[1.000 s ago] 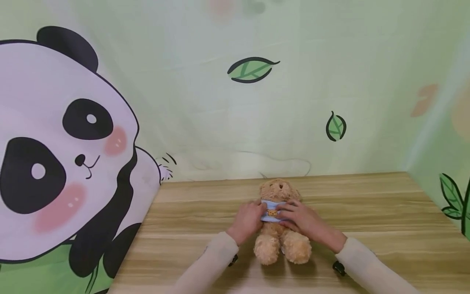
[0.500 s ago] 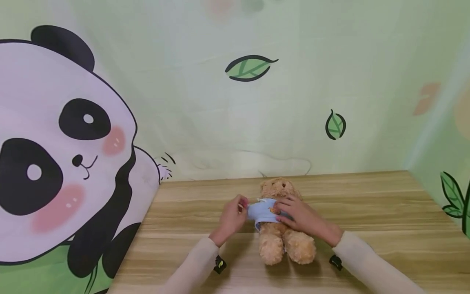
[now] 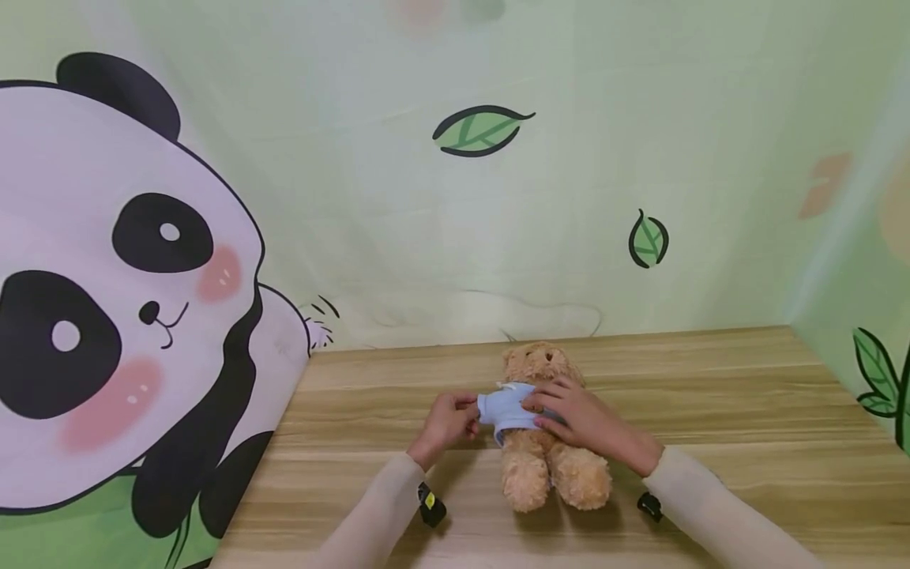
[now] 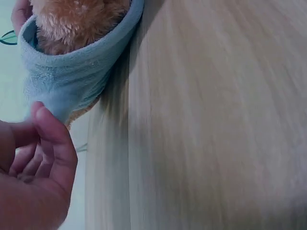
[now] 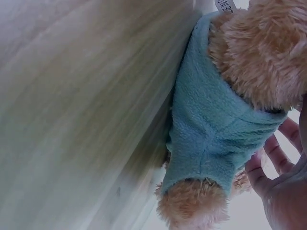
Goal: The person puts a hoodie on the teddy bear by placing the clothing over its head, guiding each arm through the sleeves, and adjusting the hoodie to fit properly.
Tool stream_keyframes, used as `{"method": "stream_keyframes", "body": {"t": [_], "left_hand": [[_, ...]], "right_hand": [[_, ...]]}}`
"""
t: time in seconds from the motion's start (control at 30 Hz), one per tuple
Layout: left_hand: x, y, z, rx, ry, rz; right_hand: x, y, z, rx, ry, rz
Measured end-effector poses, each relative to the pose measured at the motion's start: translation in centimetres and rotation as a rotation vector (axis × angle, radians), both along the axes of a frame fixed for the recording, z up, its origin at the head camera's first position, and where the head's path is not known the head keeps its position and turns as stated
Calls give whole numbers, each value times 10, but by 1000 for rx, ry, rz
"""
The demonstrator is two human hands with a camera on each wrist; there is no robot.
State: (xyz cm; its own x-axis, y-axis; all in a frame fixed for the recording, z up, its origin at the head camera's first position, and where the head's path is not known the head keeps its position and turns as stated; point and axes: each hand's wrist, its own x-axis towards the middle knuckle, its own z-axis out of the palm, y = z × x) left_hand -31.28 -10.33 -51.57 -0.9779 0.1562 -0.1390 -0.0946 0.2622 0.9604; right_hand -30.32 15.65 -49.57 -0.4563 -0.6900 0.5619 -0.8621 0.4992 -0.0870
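A light-brown teddy bear [image 3: 524,477] lies on its back on the wooden table, head toward the wall and legs toward me. It wears a light-blue shirt [image 3: 508,409]. With thumb and forefinger my left hand [image 3: 445,425] pinches the end of the shirt's left-side sleeve, drawn out sideways; no paw shows at that cuff. My right hand [image 3: 586,419] rests on the bear's chest with its fingers spread over the shirt. In the right wrist view, a furry paw [image 5: 194,203] pokes out of the other sleeve [image 5: 206,158].
The wood-grain table [image 3: 732,427] reaches back to a pale green wall cloth [image 3: 355,197] printed with leaves and a large panda [image 3: 142,316]. A small white tag [image 5: 225,5] shows by the bear in the right wrist view.
My left hand has moved from the shirt's front out to the left, to the sleeve end, and the sleeve now stretches sideways. My right hand stays on the chest. The bear has shifted slightly right.
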Motion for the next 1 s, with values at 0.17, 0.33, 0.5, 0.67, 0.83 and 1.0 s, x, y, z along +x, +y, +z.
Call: {"method": "stream_keyframes", "body": {"t": [0.17,0.33,0.5,0.67,0.83,1.0], "left_hand": [[0,-6,4,37,-22,-126],[0,-11,8,-3,-39,-250],[1,-3,10,-103,65,-234],[-1,9,9,-211,206,-151],[1,10,8,-256,249,-109],[2,5,6,-263,252,-89]], "right_hand": [[-2,-2,0,51,22,-7],[-5,-5,-1,59,6,-3],[-8,-6,2,61,-30,17],[-12,-6,9,36,-113,25],[-13,-10,11,140,-16,22],[-11,-14,8,229,76,18]]}}
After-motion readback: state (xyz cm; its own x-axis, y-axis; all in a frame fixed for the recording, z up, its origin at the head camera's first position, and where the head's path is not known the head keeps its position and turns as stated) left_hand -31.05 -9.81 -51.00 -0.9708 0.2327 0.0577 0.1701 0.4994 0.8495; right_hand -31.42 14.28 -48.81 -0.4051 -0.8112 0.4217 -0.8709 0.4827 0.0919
